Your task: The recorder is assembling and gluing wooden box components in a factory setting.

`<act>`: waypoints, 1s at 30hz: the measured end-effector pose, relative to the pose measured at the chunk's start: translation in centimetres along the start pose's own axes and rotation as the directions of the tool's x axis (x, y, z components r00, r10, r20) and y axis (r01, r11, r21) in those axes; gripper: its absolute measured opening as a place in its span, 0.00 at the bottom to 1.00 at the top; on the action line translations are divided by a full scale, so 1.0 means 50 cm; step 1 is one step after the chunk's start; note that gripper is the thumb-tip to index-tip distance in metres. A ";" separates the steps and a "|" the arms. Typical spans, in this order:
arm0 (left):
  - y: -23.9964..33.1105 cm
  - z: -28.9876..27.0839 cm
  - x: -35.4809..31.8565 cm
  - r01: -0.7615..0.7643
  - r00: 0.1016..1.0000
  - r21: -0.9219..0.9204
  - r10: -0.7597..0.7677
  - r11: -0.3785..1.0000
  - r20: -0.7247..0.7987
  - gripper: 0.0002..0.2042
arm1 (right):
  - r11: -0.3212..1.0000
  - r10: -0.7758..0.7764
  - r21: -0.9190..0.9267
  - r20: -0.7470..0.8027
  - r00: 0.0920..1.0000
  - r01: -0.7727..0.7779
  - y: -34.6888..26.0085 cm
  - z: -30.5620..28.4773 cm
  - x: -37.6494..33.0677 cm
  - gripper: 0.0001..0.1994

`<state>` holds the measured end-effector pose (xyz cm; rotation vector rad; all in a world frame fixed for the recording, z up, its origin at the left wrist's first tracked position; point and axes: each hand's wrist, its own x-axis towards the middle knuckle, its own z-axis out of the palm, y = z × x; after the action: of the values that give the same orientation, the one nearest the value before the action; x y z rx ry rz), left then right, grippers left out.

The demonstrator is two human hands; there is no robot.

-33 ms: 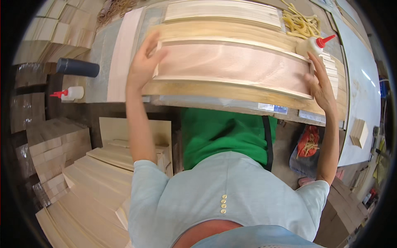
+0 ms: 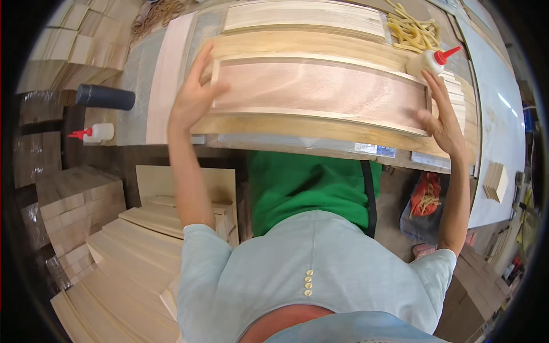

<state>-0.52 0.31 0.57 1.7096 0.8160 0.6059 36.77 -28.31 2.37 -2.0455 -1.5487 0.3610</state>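
A long shallow wooden tray [image 2: 311, 91], with a pinkish base and thin raised pale edges, lies lengthwise across a wider wooden board [image 2: 274, 124] on the bench. At its left end is my left hand [image 2: 191, 97], open, with fingers stretched upward and the thumb reaching over the tray's corner. My right hand [image 2: 445, 123] is at the opposite end, open too. Its fingers extend along the outside toward a white glue bottle [image 2: 422, 64] with a red nozzle, while its blurred thumb laps over the end edge. Whether either hand presses on the wood, I cannot tell.
Thin wooden strips [image 2: 303, 18] and yellowish rubber bands [image 2: 413, 31] lie behind the tray. On the bench's left are a dark cylinder [image 2: 106, 96] and a second glue bottle [image 2: 100, 132]. Stacked boards [image 2: 134, 251] fill the lower left. A pale sheet-topped surface [image 2: 500, 120] adjoins on the right.
My left hand has shifted slightly left and down, its fingers a little farther from the tray's end. The right hand stays at its end, with the thumb moving a little.
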 end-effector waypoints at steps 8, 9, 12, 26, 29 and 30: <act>0.081 0.021 0.001 -0.302 0.913 0.640 0.023 0.707 0.407 0.53 | 0.973 -0.065 -0.189 0.313 0.947 0.130 -0.064 -0.006 0.025 0.56; 0.083 0.024 0.003 -0.263 0.919 0.605 0.005 0.751 0.394 0.52 | 0.974 -0.060 -0.189 0.313 0.948 0.124 -0.061 -0.006 0.026 0.56; 0.088 0.033 0.006 -0.288 0.923 0.620 0.038 0.730 0.383 0.50 | 0.966 -0.067 -0.220 0.280 0.958 0.132 -0.052 -0.005 0.023 0.55; 0.076 0.036 -0.005 -0.322 0.912 0.616 0.062 0.719 0.404 0.44 | 0.930 -0.132 -0.291 0.306 0.943 0.224 -0.052 0.008 0.029 0.51; 0.077 0.035 -0.005 -0.336 0.908 0.641 0.058 0.690 0.414 0.45 | 0.927 -0.144 -0.295 0.298 0.944 0.234 -0.050 0.010 0.028 0.52; 0.075 0.032 -0.005 -0.357 0.902 0.663 0.057 0.657 0.429 0.47 | 0.927 -0.148 -0.291 0.297 0.943 0.237 -0.050 0.011 0.027 0.52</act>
<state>1.34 -1.49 3.74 2.5980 0.6067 0.0488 34.91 -26.43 3.47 -2.1235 -2.0804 0.3380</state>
